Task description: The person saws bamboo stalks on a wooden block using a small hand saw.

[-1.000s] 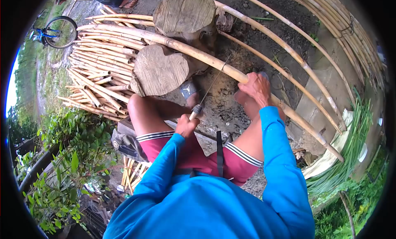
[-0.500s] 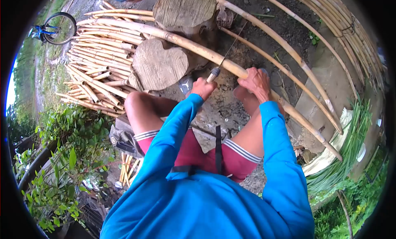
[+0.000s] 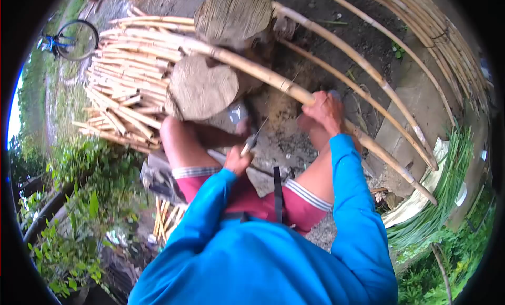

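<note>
A long bamboo pole [image 3: 258, 72] runs slantwise in front of me, from the pile at upper left past two stumps to the lower right. My right hand [image 3: 323, 113] is wrapped around it between my knees. Closed around the pale handle of a knife [image 3: 249, 143], my left hand [image 3: 238, 161] is low over my left thigh. The thin, dark blade is blurred and points up and away from me, apart from the pole. Beyond my left knee is a pale stump [image 3: 204, 86], with a taller stump [image 3: 234, 15] behind it.
Cut bamboo pieces [image 3: 123, 76] are heaped at left. More long poles [image 3: 363, 60] lie to the right, near a tied bundle [image 3: 436, 39] and green leaf strips [image 3: 442, 200]. A bicycle wheel [image 3: 78, 39] shows at upper left, leafy plants [image 3: 79, 210] at lower left.
My left hand has drawn the knife back toward my body and left, so its blade no longer crosses the pole. My right hand stays on the pole. Something blue at the top edge has shifted.
</note>
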The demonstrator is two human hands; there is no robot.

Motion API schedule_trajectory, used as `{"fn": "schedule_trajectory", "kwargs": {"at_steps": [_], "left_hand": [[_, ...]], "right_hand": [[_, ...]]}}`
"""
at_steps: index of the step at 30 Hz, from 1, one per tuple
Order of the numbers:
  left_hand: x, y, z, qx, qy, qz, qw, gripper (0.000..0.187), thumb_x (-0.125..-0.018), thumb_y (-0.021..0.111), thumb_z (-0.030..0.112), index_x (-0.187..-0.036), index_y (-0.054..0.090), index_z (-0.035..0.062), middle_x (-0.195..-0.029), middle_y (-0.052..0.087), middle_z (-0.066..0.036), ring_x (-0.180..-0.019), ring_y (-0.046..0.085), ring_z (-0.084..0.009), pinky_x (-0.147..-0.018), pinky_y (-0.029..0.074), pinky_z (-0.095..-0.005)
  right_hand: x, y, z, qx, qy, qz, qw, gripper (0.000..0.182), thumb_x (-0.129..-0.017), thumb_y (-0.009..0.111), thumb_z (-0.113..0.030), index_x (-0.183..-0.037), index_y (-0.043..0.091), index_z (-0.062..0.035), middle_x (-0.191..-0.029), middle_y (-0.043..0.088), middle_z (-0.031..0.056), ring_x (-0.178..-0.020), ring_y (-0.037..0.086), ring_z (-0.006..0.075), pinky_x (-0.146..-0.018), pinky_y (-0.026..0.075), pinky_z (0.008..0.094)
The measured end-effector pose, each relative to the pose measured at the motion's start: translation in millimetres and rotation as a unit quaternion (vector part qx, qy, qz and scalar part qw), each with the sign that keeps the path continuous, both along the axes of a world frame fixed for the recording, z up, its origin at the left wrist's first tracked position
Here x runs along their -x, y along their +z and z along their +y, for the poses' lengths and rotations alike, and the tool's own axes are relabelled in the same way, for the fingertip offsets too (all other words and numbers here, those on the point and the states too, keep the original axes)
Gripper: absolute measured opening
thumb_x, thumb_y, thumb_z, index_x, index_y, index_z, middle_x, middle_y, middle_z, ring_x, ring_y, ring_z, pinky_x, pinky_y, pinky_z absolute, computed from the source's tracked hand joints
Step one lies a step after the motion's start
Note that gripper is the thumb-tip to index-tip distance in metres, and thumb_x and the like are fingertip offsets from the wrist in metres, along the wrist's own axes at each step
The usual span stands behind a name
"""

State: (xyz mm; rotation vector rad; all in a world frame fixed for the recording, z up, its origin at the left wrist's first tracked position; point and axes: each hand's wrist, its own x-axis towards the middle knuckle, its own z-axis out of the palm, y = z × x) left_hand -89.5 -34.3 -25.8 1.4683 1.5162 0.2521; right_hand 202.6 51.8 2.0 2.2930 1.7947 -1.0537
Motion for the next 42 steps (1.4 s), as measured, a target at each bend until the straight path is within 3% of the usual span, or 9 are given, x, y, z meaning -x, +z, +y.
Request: {"fn": "schedule_trajectory", "kwargs": {"at_steps": [3, 5, 21, 24, 26, 29, 35, 39, 42], "left_hand": [[-7, 14, 5, 0.020, 0.020, 0.054, 0.998, 0.052, -0.078, 0.062, 0.025, -0.122, 0.057, -0.0006, -0.119, 0.061, -0.027, -0.106, 0.061, -0.0411, -0.092, 0.049, -0.0405], [-42, 48, 64, 0.091, 0.043, 0.037, 0.994, 0.039, -0.075, 0.065, 0.035, -0.085, 0.065, -0.0036, -0.089, 0.065, -0.029, -0.086, 0.065, -0.0429, -0.078, 0.049, -0.0458], [-59, 8, 83, 0.216, 0.081, 0.030, 0.973, 0.045, -0.075, 0.065, 0.038, -0.094, 0.068, -0.0025, -0.092, 0.067, -0.029, -0.087, 0.067, -0.0416, -0.078, 0.051, -0.0450], [-28, -20, 31, -0.042, -0.037, 0.015, 0.998, 0.043, -0.077, 0.060, 0.030, -0.104, 0.065, -0.0027, -0.076, 0.064, -0.019, -0.075, 0.065, -0.0366, -0.072, 0.051, -0.0424], [-8, 7, 9, 0.041, 0.032, 0.014, 0.999, 0.056, -0.077, 0.058, 0.032, -0.125, 0.057, 0.0019, -0.087, 0.066, -0.023, -0.083, 0.067, -0.0348, -0.074, 0.051, -0.0425], [-20, 3, 38, 0.168, 0.063, 0.008, 0.984, 0.048, -0.078, 0.062, 0.040, -0.095, 0.069, -0.0037, -0.093, 0.066, -0.034, -0.098, 0.067, -0.0396, -0.084, 0.049, -0.0464], [-58, 18, 65, -0.058, -0.081, 0.056, 0.993, 0.039, -0.080, 0.063, 0.036, -0.103, 0.069, 0.0049, -0.091, 0.067, -0.026, -0.085, 0.066, -0.0413, -0.071, 0.054, -0.0467], [-63, 39, 87, 0.251, 0.078, 0.009, 0.965, 0.047, -0.074, 0.066, 0.038, -0.090, 0.068, -0.0058, -0.081, 0.070, -0.024, -0.075, 0.070, -0.0332, -0.065, 0.053, -0.0422], [-65, 7, 86, 0.114, 0.063, 0.044, 0.991, 0.052, -0.073, 0.066, 0.040, -0.086, 0.065, -0.0107, -0.077, 0.067, -0.027, -0.078, 0.070, -0.0349, -0.070, 0.052, -0.0439]], "right_hand": [[0, -3, 0, -0.018, -0.015, 0.002, 1.000, 0.039, -0.072, 0.066, -0.035, -0.100, 0.073, -0.0087, -0.100, 0.068, 0.0263, -0.099, 0.064, 0.0454, -0.092, 0.049, 0.0503], [0, -8, 2, -0.013, -0.003, -0.025, 1.000, 0.040, -0.072, 0.066, -0.035, -0.101, 0.073, -0.0088, -0.099, 0.069, 0.0254, -0.096, 0.065, 0.0445, -0.090, 0.050, 0.0498], [1, 4, 3, 0.003, 0.009, 0.013, 1.000, 0.042, -0.071, 0.068, -0.038, -0.097, 0.072, -0.0059, -0.096, 0.069, 0.0237, -0.092, 0.066, 0.0429, -0.085, 0.052, 0.0484], [-4, 2, 7, -0.004, 0.010, 0.002, 1.000, 0.042, -0.071, 0.068, -0.038, -0.097, 0.072, -0.0056, -0.095, 0.069, 0.0240, -0.092, 0.066, 0.0426, -0.086, 0.052, 0.0481], [-3, -5, 4, 0.016, 0.003, -0.002, 1.000, 0.043, -0.070, 0.068, -0.039, -0.097, 0.072, -0.0052, -0.095, 0.069, 0.0241, -0.093, 0.066, 0.0426, -0.086, 0.053, 0.0481], [-1, 6, 4, -0.001, 0.010, -0.008, 1.000, 0.044, -0.070, 0.067, -0.039, -0.098, 0.072, -0.0052, -0.095, 0.069, 0.0245, -0.093, 0.066, 0.0426, -0.086, 0.052, 0.0481], [-7, -19, -8, -0.060, 0.035, -0.025, 0.997, 0.040, -0.072, 0.069, -0.039, -0.098, 0.073, -0.0089, -0.098, 0.069, 0.0234, -0.095, 0.065, 0.0416, -0.084, 0.052, 0.0493], [-1, -1, 2, 0.003, 0.005, -0.022, 1.000, 0.041, -0.072, 0.070, -0.039, -0.098, 0.073, -0.0077, -0.098, 0.069, 0.0238, -0.094, 0.066, 0.0413, -0.086, 0.052, 0.0492], [0, -2, -1, 0.002, -0.007, -0.026, 1.000, 0.041, -0.072, 0.069, -0.037, -0.099, 0.072, -0.0070, -0.096, 0.069, 0.0242, -0.093, 0.066, 0.0417, -0.086, 0.052, 0.0491]]}}
